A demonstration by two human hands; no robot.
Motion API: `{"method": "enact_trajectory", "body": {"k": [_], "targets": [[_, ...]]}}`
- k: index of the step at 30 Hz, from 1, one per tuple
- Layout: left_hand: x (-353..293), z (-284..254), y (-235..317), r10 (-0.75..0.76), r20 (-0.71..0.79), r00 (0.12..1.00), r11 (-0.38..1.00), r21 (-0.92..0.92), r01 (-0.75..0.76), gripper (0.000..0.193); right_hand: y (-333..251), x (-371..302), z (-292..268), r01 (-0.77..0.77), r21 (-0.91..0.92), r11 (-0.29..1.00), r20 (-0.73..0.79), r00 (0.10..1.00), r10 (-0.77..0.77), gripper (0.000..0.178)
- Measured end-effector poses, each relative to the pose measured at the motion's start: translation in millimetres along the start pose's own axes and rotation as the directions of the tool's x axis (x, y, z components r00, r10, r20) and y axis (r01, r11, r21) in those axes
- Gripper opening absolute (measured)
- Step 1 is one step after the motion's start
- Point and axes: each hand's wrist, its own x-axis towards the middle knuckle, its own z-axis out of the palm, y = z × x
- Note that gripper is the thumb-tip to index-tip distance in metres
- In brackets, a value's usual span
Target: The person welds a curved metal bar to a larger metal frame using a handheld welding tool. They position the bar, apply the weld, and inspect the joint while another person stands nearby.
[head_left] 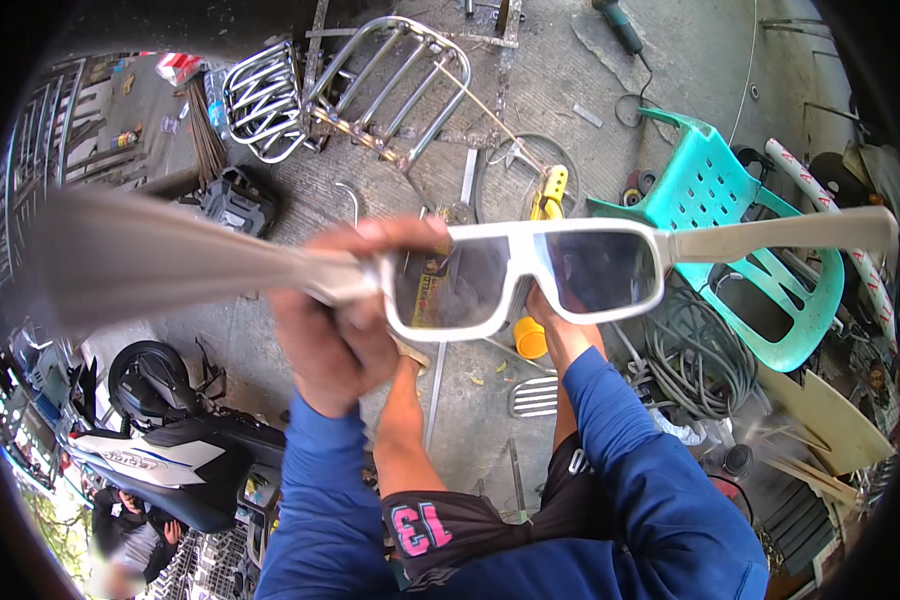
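Observation:
Close to the camera, my left hand (345, 320) grips a pair of white-framed glasses (450, 333) with dark lenses. Its fingers close round the hinge by the left lens, and both temple arms are spread; the left one is blurred. Behind the right lens lies my right hand (570, 342), its fingers mostly hidden by frame and tint. Just above the frame, in line with that hand, a yellow electrode holder (550, 190) carries a thin welding rod (490, 112) pointing up and left. The hand appears closed on the holder. A yellow round-ended piece (530, 338) shows below the lenses.
Chromed tube racks (395, 85) lie on the concrete floor ahead. At right stand a green plastic chair (715, 190) and coiled cables (700, 350). An angle grinder (620, 28) lies far off. A motorcycle (160, 450) and another person (135, 530) are at lower left.

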Motion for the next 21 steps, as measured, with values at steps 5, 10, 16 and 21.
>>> {"method": "enact_trajectory", "body": {"k": [5,10,16,21], "targets": [[-26,30,33,0.031,0.094,0.995,0.994,-0.109,-0.021,0.042,-6,-10,14,-0.005,0.056,0.998,0.148,0.989,-0.003,0.068],[-26,25,79,0.050,0.287,0.957,0.992,-0.123,-0.015,0.031,-14,-19,35,-0.017,-0.017,1.000,0.085,0.996,0.018,0.069],[1,29,90,0.206,0.098,0.974,0.976,-0.090,-0.197,0.028,-14,-17,38,0.017,-0.032,0.999,0.102,0.995,-0.014,0.068],[23,34,82,0.237,0.212,0.948,0.963,-0.182,-0.200,0.032,-9,-10,29,0.004,-0.036,0.999,0.114,0.993,0.001,0.067]]}}
